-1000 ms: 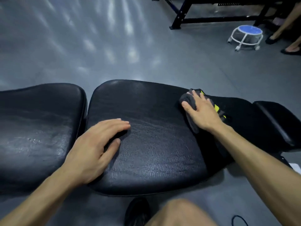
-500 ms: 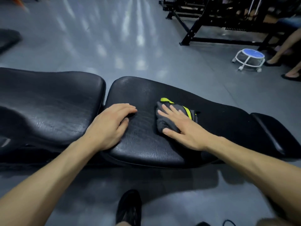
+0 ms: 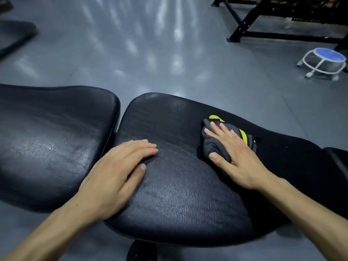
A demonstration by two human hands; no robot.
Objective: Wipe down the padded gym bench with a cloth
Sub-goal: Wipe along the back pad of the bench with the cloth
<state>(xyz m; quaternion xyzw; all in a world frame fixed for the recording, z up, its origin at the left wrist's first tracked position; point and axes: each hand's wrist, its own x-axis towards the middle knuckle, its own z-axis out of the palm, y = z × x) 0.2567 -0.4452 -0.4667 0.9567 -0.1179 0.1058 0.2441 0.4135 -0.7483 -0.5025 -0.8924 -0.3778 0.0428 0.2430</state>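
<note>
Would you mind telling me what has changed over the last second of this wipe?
The right hand swept the cloth left across the middle pad, then back toward the right. The camera view shifted as well. The left hand stayed flat on the same pad, and the cloth stayed under the right palm.

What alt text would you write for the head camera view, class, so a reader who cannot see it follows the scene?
A person's right hand presses a grey and yellow cloth flat on a black padded gym bench, while the left hand rests flat on the same pad. A blue-topped stool stands on the grey floor behind.
</note>
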